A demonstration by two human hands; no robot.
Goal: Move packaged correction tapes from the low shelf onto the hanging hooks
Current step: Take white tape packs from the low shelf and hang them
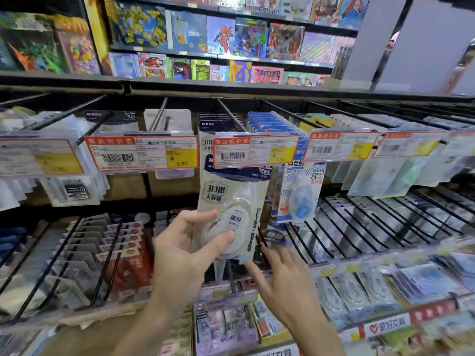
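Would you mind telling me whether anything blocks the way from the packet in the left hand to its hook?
Yes: the price tag covers the top of the correction tape packet held by the left hand, in front of the hook.

1. The left hand [185, 249] grips a packaged correction tape [232, 209] by its lower part, thumb across the clear blister, fingers behind the card.
2. The pack stands nearly upright, its top tucked behind a red-framed price tag [254, 151] that hangs at the front of a hook [231, 114].
3. The right hand [280, 276] hovers just below and right of the pack with fingers spread and relaxed, holding nothing.
4. A blue-and-white pack [300, 194] hangs just to the right.
5. Another price tag [141, 153] on the left reads 6.80.
6. Boxed toys [221, 34] fill the upper shelves behind.
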